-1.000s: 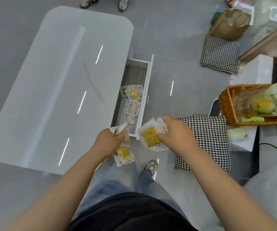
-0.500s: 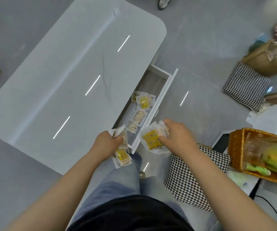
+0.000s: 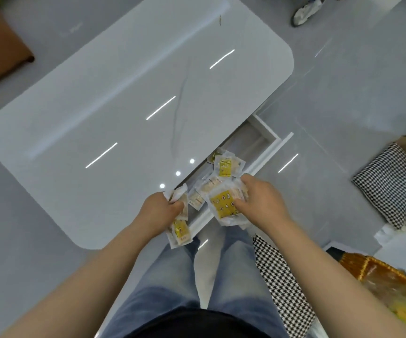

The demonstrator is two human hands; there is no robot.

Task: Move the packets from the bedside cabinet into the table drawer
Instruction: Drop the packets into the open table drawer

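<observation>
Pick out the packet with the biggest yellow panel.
The clear plastic packet held in the right hand: its yellow square fills most of its face; the packet in the left hand and the one in the white drawer carry small yellow labels.

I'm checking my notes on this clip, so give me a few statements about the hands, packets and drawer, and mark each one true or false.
The table drawer is open. True.
The right hand is empty. False: it holds a yellow-printed packet.
Loose packets already lie in the drawer. True.
The left hand is open and empty. False: it grips a bunch of packets.
</observation>
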